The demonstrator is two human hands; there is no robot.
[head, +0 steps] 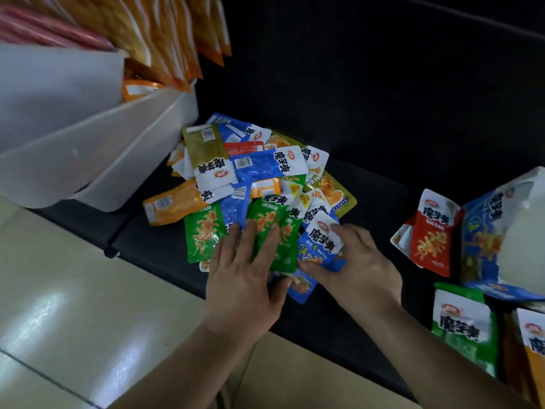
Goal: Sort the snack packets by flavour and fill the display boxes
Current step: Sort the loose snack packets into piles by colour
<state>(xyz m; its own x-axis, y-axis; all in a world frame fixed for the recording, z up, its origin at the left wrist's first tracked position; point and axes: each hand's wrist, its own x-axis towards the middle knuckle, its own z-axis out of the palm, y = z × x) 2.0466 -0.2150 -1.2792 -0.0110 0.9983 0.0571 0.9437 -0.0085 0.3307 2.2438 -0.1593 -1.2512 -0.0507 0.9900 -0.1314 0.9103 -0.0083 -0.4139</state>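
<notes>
The fingers (pixel 250 231) of the left hand (pixel 244 278) lie straight and spread, pressing flat on a green packet (pixel 265 215), while the right hand (pixel 359 270) pinches a blue packet (pixel 320 246) between thumb and forefinger just beside it. Both packets lie at the near edge of a mixed pile of snack packets (pixel 250 169) on the dark worktop (pixel 383 196). White display boxes (pixel 88 160) stand left of the pile, and a red packet (pixel 433 234) sits well apart on the right.

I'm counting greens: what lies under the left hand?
The left hand presses flat on a green packet; a lower blue packet pokes out beside its thumb. Whatever else the palm covers cannot be seen.
</notes>
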